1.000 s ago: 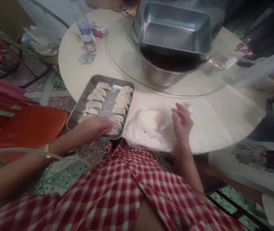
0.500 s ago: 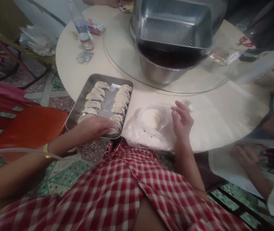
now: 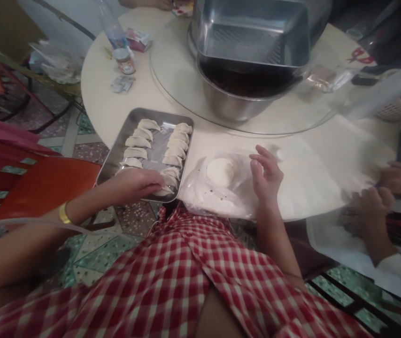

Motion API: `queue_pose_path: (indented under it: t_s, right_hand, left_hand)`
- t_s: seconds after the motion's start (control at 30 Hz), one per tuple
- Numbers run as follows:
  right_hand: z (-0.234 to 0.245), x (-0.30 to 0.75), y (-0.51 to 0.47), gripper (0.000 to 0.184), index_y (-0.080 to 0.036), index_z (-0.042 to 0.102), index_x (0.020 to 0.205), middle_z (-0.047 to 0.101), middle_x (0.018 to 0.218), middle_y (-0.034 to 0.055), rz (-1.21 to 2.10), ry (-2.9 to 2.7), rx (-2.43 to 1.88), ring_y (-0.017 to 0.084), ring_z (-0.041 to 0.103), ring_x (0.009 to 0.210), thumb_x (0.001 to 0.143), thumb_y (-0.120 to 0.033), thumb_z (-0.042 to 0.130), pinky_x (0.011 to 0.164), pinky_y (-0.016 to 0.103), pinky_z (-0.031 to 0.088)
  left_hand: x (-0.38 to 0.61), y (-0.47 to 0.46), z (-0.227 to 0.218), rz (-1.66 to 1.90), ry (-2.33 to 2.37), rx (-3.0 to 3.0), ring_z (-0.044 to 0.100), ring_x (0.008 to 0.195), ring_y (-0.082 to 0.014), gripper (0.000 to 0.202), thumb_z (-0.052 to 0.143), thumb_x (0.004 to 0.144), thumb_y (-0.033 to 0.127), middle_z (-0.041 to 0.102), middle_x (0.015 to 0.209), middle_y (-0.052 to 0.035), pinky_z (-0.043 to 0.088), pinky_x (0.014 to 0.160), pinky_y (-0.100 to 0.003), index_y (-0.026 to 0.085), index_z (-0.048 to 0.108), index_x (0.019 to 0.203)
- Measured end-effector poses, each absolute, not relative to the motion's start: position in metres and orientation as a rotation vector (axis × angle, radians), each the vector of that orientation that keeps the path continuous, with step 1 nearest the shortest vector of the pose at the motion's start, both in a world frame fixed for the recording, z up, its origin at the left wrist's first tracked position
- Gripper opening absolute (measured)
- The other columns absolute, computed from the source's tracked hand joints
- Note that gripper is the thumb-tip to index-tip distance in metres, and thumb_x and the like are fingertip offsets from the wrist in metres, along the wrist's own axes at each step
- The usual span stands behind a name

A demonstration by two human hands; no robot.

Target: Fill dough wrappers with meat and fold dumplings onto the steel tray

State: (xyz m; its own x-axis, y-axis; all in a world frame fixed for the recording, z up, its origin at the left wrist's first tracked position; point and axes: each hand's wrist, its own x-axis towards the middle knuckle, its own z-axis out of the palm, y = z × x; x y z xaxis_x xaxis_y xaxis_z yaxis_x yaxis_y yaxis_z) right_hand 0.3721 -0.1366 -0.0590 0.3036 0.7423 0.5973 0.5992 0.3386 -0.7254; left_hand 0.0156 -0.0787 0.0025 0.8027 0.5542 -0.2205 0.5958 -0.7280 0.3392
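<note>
Across the table (image 3: 96, 94), left to right: metal tray (image 3: 156, 157), dumplings (image 3: 136, 153) in two columns; left hand (image 3: 139, 182), fingers narrow, at the nearest right-column dumpling (image 3: 165, 191), which lies just right of the fingertips, long axis crosswise, grip cannot be told; plastic bag (image 3: 200, 199), pale dough round (image 3: 220, 172) within; steel bowl (image 3: 227, 105) behind, dark contents (image 3: 242, 84); right hand (image 3: 268, 177), empty, fingers loosely parted.

Round pale table (image 3: 95, 84), metal tray (image 3: 156, 152), plastic bag (image 3: 235, 202), bottle (image 3: 114, 33), jar (image 3: 126, 65), turntable (image 3: 175, 80) (round too)

Pale dumplings (image 3: 137, 142) — two rows, metal tray (image 3: 157, 149)
</note>
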Motion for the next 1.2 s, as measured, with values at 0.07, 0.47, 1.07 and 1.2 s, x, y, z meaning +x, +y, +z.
queue_pose_path:
  t_s: [0.07,0.47,1.07,1.2]
  right_hand:
    - [-0.059,0.372,-0.136,0.015,-0.025,0.072,0.097,0.069,0.121,0.006,0.145,-1.375,-1.348,0.023,0.063,0.117,0.088,-0.029,0.06,0.101,0.05,0.048]
    - [-0.058,0.372,-0.135,0.015,-0.026,0.071,0.097,0.069,0.121,0.0058,0.137,-1.389,-1.35,0.023,0.063,0.115,0.088,-0.032,0.061,0.1,0.05,0.049]
    - [-0.057,0.337,-0.154,0.02,-0.023,0.07,0.099,0.047,0.149,0.0098,0.196,-2.206,-1.662,0.033,0.033,0.143,0.084,-0.036,0.067,0.116,0.061,0.022]
    - [-0.056,0.339,-0.151,0.023,-0.022,0.07,0.101,0.045,0.15,0.012,0.204,-2.228,-1.664,0.035,0.033,0.143,0.083,-0.037,0.068,0.115,0.062,0.024]
  left_hand:
    - [0.017,-0.079,0.002,-0.195,0.821,2.575,0.064,0.078,-0.0163,0.034,0.039,0.098,0.034,0.07,0.088,-0.0039,0.045,0.069,-0.026,0.02,0.069,0.092]
    - [0.008,-0.083,0.026,-0.088,1.021,2.635,0.065,0.096,-0.0218,0.043,0.034,0.099,0.038,0.073,0.104,-0.0112,0.049,0.087,-0.036,0.017,0.07,0.11]
    - [0.11,-0.087,0.008,0.12,0.56,2.941,0.064,0.094,-0.0266,0.036,0.034,0.098,0.025,0.072,0.104,-0.0121,0.048,0.081,-0.04,0.015,0.068,0.104]
    - [0.138,-0.087,0.0,-0.075,0.483,3.01,0.061,0.092,-0.0277,0.024,0.045,0.092,0.014,0.069,0.094,-0.01,0.044,0.076,-0.04,0.017,0.068,0.098]
